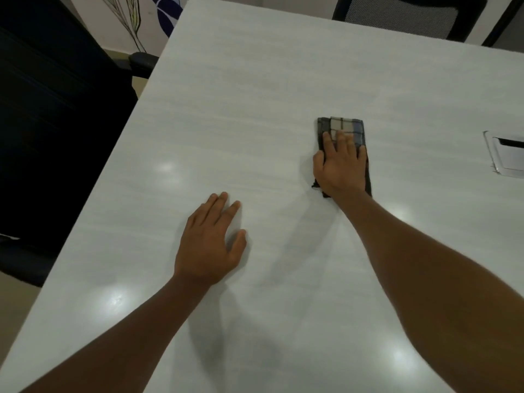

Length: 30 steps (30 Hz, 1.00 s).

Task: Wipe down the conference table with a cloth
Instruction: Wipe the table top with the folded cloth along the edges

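Note:
A folded checked cloth, grey, beige and blue, lies flat on the pale conference table right of centre. My right hand presses down on it with straight fingers and covers its near half. Nearer to me and to the left, my left hand rests flat on the bare tabletop, fingers straight and thumb spread, holding nothing.
A metal cable box is set into the table at the right edge. A black chair stands close along the table's left edge. A mesh-backed chair stands at the far side.

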Available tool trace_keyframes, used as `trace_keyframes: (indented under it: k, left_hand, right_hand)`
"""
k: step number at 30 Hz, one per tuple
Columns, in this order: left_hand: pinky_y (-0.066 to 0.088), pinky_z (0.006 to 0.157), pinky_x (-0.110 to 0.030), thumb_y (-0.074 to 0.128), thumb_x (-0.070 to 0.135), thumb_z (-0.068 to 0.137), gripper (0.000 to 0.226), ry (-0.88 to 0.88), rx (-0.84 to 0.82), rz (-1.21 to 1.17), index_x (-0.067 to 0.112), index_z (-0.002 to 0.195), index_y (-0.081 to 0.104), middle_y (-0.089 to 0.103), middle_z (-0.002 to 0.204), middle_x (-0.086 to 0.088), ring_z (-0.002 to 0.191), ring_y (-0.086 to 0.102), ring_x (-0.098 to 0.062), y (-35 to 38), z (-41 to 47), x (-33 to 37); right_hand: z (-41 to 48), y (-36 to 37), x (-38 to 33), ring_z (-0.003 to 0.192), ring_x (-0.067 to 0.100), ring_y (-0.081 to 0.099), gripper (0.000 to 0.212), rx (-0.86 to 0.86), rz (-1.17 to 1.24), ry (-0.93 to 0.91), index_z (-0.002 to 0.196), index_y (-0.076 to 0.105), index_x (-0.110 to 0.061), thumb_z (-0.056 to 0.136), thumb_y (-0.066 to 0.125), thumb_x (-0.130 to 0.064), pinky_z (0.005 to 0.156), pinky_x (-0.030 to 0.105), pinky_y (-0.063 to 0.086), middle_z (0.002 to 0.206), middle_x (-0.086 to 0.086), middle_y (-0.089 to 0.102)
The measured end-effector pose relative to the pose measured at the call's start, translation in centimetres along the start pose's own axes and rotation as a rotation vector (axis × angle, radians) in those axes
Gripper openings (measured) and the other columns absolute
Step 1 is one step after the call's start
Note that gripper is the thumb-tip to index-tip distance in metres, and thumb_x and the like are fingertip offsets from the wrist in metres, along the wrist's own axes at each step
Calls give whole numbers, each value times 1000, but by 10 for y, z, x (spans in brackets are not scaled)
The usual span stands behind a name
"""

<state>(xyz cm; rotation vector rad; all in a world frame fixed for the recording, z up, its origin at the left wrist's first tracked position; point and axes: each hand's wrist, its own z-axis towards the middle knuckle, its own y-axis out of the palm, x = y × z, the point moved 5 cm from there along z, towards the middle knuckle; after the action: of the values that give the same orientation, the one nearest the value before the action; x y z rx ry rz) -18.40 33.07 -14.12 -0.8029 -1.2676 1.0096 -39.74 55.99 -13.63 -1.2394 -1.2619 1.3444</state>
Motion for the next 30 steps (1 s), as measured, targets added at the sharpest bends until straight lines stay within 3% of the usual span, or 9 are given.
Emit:
trace_keyframes:
  k: [8,12,14,18,22,25,28,30]
  left_hand:
    - [24,118,-41,39,45,93,59,12,-83,-63,14,143,50,40,153,-12,146,31,-27,-1,0,0]
    - [30,115,-46,37,53,94,62,311,-210,-3,20,145,47,41,154,-9,144,35,-26,-14,0,-42]
    - [23,117,-44,35,58,94,62,330,-185,76,27,147,43,39,155,-6,144,34,-26,-32,1,-87]
    - [14,121,-41,35,57,93,63,35,-107,90,29,150,38,31,159,-5,149,22,-26,-57,-9,-142]
    - [14,122,-37,37,54,94,61,13,-77,36,26,148,43,33,158,-5,149,22,-23,-59,-8,-142]
    - [14,122,-37,35,54,94,62,17,-67,6,24,147,45,34,158,-6,149,22,-21,-59,-9,-143]
    - [18,121,-40,35,50,94,61,-9,-54,-9,19,145,47,35,156,-11,148,25,-25,-60,-8,-144]
    - [23,120,-44,35,47,94,61,-90,-10,14,13,144,48,35,155,-15,147,27,-30,-62,-7,-148]
  right_hand:
    - [-122,9,-111,146,30,29,70,-45,55,-104,151,37,-21,90,19,-47,120,54,16,156,12,37]
    - [-206,8,-120,151,23,20,63,-73,74,-284,154,30,-26,94,32,-44,122,51,14,161,4,28]
    - [-228,7,-100,151,20,19,63,-73,72,-327,154,29,-30,94,35,-43,122,49,15,162,2,27]
    - [-206,6,-89,150,22,22,63,-2,58,-79,153,33,-30,91,30,-44,123,46,13,160,4,32]
    - [-152,15,-133,150,27,17,66,1,21,132,155,25,-26,92,18,-45,122,52,9,163,7,23]
    - [-151,17,-171,151,26,15,68,-53,21,-48,156,23,-27,91,15,-46,123,51,7,163,6,22]
    - [-179,14,-168,152,20,16,63,-85,49,-345,155,27,-29,93,29,-42,122,49,13,163,1,25]
    - [-179,10,-145,151,19,20,63,-59,68,-387,154,31,-30,92,36,-40,121,49,18,161,1,29]
